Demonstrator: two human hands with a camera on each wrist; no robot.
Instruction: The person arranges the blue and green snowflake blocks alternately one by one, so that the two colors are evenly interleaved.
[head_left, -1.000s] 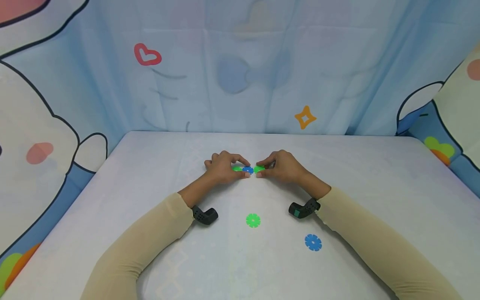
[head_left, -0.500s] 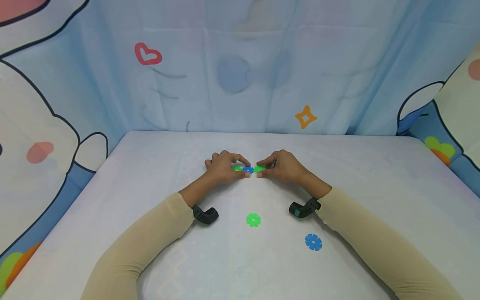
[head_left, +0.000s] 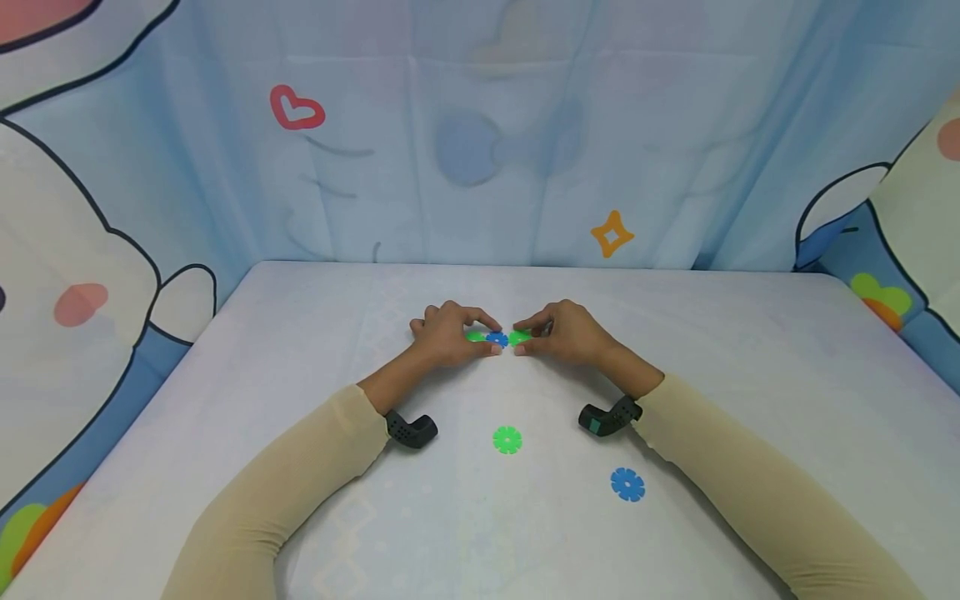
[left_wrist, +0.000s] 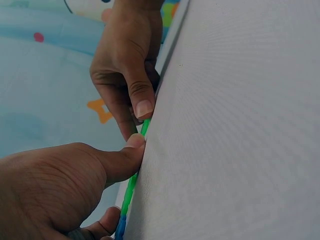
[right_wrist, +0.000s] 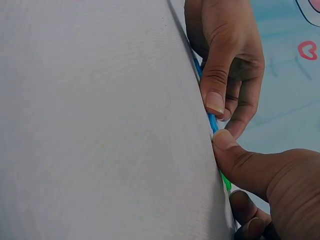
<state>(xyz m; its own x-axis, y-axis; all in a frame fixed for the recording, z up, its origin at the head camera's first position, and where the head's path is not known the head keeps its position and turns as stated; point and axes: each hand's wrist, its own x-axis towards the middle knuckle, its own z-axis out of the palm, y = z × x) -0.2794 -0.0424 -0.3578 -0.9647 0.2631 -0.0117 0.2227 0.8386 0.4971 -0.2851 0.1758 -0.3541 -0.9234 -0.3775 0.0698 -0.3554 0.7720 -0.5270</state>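
In the head view, a row of small flat discs is on the far half of the desk (head_left: pixel 420 533), between the two hands. The left hand (head_left: pixel 448 335) has thumb and forefinger pinched on a blue disc (head_left: pixel 497 339), the thumb at its near side and the forefinger at its far side. The right hand (head_left: pixel 567 335) pinches a green disc (head_left: pixel 519 337) in the same way, and a second green disc (head_left: pixel 476 336) shows partly behind the left hand. Nearer to the person lie a loose green disc (head_left: pixel 507 440) and a loose blue disc (head_left: pixel 627 484), well apart, with slots cut around their rims. In the left wrist view the row is seen edge-on, thin and straight, and one more blue piece (left_wrist: pixel 120 227) shows near the left hand's lower fingers. In the right wrist view, blue is visible between the two thumbs and green beyond the right thumb; whether the slots are locked into one another, I cannot tell. I judge the discs to be very light, rather stiff plastic, a little slippery; it seems best to hold them by the rim, close to the meeting edges, without twisting, because the narrow teeth could bend.
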